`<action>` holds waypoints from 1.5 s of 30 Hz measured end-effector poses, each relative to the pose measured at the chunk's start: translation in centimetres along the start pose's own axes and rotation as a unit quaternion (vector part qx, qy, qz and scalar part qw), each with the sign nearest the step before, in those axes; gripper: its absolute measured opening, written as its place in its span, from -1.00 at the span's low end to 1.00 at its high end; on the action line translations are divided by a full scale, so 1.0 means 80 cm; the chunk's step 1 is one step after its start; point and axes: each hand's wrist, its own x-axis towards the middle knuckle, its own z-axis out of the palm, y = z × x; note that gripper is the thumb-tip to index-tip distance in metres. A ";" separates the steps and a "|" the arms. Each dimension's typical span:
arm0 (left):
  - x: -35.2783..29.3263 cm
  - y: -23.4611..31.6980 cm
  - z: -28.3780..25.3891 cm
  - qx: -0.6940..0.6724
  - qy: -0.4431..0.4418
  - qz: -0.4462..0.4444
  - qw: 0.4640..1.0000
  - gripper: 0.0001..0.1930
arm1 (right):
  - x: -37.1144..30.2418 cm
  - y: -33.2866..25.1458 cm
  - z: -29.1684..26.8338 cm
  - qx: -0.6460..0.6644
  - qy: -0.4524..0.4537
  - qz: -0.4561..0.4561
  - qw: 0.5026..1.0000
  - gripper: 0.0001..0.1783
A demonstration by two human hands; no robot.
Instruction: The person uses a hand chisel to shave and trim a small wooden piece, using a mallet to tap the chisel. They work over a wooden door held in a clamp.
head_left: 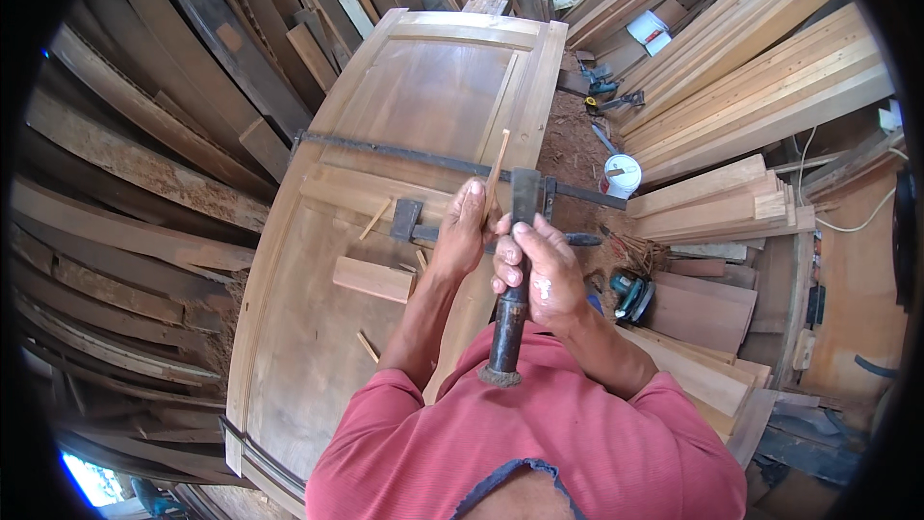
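Observation:
My left hand [462, 227] pinches a thin, pointed wooden strip [497, 166] that sticks up past its fingers. Beside it, my right hand [545, 274] is wrapped round a chisel [508, 327], its wide flat blade pointing away from me and its dark, worn handle end toward my chest. The fingertips of both hands come close together near the blade. Below them lies a panelled wooden door [289, 260]. On the door, left of my hands, rest a square dark metal piece [406, 219], partly hidden behind them, a wooden block [373, 279] and a small stick [375, 220].
A long bar clamp [395, 150] crosses the door. Curved boards [144, 221] lean along the left; stacked planks [760, 58] fill the right. A white bucket [622, 175], a teal power tool [631, 296] and wood shavings lie on the floor at right.

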 end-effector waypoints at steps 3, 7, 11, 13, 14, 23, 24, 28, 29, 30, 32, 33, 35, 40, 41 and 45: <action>0.013 0.012 -0.003 0.024 -0.024 0.038 0.999 -0.65 | -0.001 0.013 0.010 0.040 -0.042 0.087 0.994 -0.79; 0.004 0.007 -0.010 -0.032 -0.065 0.042 0.996 -0.70 | -0.013 0.024 0.017 0.018 -0.059 0.108 0.992 -0.81; -0.015 0.005 0.001 -0.141 -0.071 -0.002 0.987 -0.73 | -0.020 0.024 0.016 -0.030 -0.042 0.097 0.994 -0.81; -0.025 0.011 0.010 -0.165 -0.061 -0.010 0.984 -0.73 | -0.024 0.021 0.018 -0.044 -0.036 0.094 0.994 -0.81; -0.029 0.014 0.013 -0.114 -0.035 0.004 0.993 -0.73 | -0.026 0.019 0.018 -0.050 -0.041 0.085 0.994 -0.80; -0.106 -0.059 -0.041 -0.022 -0.056 -0.082 0.995 -0.57 | -0.054 -0.048 0.003 -0.087 -0.008 -0.111 0.990 -0.80; -0.104 -0.065 -0.045 -0.074 -0.001 -0.132 0.988 -0.58 | -0.048 -0.052 0.002 -0.091 0.035 -0.093 0.991 -0.80; -0.047 -0.006 -0.024 -0.305 -0.064 -0.082 0.947 -0.67 | -0.012 -0.027 -0.015 -0.014 0.040 -0.013 0.999 -0.79; -0.036 0.008 -0.021 -0.303 -0.063 -0.076 0.948 -0.67 | -0.004 -0.021 -0.012 -0.016 0.022 0.005 1.000 -0.80; -0.027 0.020 -0.018 -0.296 -0.089 -0.050 0.950 -0.67 | -0.002 -0.018 -0.005 -0.025 0.019 0.033 0.999 -0.80; -0.013 0.025 -0.018 -0.285 -0.116 -0.023 0.951 -0.66 | 0.002 -0.011 0.006 -0.022 -0.025 0.040 0.999 -0.80; -0.006 0.020 -0.015 -0.217 -0.071 0.014 0.974 -0.66 | 0.004 -0.008 0.011 -0.016 -0.036 0.043 0.998 -0.81; -0.002 0.025 -0.013 -0.117 -0.043 0.045 0.991 -0.65 | 0.005 -0.002 0.014 -0.007 -0.037 0.059 0.998 -0.80; 0.003 0.038 -0.005 -0.055 0.018 0.019 0.998 -0.63 | 0.003 0.011 0.016 -0.024 -0.062 0.093 0.993 -0.79; 0.005 0.037 -0.007 0.016 0.040 0.032 0.999 -0.63 | 0.002 0.012 0.017 -0.034 -0.058 0.105 0.992 -0.80; -0.003 0.040 -0.006 0.132 0.047 0.034 0.990 -0.63 | -0.002 0.018 0.016 -0.037 -0.084 0.109 0.990 -0.80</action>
